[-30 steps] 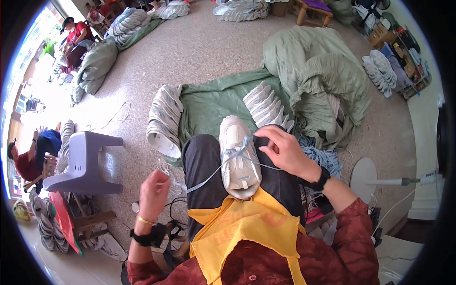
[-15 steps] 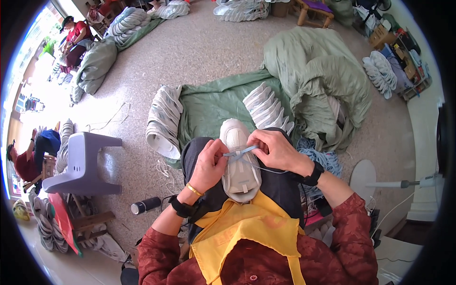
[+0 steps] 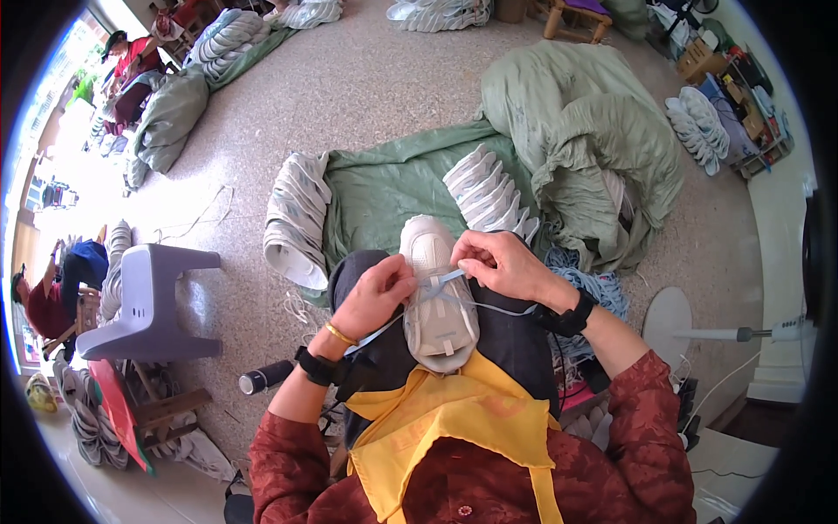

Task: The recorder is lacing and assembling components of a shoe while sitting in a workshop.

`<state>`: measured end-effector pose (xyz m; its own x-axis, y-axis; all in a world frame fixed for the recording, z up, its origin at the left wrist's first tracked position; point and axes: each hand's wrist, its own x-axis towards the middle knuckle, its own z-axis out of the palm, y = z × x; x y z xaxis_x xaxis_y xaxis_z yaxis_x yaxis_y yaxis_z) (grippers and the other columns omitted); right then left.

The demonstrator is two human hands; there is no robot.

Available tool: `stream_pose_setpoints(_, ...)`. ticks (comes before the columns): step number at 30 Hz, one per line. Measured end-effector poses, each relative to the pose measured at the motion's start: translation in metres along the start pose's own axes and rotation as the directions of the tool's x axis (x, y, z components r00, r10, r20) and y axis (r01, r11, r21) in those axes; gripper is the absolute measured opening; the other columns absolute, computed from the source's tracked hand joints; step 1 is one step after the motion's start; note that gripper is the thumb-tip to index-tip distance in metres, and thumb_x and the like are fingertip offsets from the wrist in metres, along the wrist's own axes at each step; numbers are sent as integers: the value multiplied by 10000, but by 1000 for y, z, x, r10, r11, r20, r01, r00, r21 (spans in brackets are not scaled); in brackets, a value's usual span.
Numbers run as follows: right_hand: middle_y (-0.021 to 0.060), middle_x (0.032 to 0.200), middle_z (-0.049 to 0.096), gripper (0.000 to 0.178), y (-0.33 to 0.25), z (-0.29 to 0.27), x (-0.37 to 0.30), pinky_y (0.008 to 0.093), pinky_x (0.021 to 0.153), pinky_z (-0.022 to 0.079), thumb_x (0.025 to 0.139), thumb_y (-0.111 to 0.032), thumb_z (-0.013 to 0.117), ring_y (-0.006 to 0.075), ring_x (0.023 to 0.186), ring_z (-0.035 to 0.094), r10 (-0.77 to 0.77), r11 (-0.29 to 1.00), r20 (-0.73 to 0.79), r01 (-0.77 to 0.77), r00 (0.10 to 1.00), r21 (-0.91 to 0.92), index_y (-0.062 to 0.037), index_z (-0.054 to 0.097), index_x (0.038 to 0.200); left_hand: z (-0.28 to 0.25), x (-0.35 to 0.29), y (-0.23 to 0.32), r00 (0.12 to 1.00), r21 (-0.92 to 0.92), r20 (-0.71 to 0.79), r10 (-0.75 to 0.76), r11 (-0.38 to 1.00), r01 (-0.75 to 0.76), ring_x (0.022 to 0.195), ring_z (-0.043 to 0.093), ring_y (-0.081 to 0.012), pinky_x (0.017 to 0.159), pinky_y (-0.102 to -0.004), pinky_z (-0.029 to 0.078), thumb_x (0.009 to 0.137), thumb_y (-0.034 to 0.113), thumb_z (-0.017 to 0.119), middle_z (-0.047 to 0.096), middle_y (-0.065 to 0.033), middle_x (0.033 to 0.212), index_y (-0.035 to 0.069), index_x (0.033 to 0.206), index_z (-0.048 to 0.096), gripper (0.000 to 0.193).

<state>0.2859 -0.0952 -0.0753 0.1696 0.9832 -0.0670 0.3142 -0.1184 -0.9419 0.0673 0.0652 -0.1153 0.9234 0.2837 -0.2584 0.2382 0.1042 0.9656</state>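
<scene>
1. Between the trousered knees (image 3: 360,265): white shoe (image 3: 443,327), toe pointing away.
2. At its left side: left hand (image 3: 375,299), fingers closed together; grip on the pale-blue lace (image 3: 449,278) unclear.
3. Opposite: right hand (image 3: 506,267), thumb and forefinger pinched on the lace.

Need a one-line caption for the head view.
Right hand pinches a pale-blue lace, left hand close by, over a white shoe on the lap; rows of shoes lie beyond.
</scene>
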Motion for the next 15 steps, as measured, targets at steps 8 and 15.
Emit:
stream_pose_setpoints(8, -15, 783, 595, 102, 7, 4, 7, 223, 555, 444, 1025, -84, 563, 39, 602, 534, 30, 998, -3, -29, 1000, 54, -16, 635, 1045, -5, 3, -3, 999, -7, 50, 8, 1000, -8, 851, 582, -76, 785, -244, 516, 1039, 110, 597, 569, 14, 904, 19, 977, 571, 113)
stream_pose_setpoints(15, -1, 784, 601, 117, 13, 3, 11, 208, 518, 425, 1054, -125, 552, 33, 576, 530, 141, 977, 13, -141, 990, 157, -24, 610, 1051, -13, 1, -2, 997, -180, 66, -41, 982, 53, 939, 567, -92, 874, -263, 500, 1065, 171, 573, 556, -9, 1035, 45, 984, 559, 151)
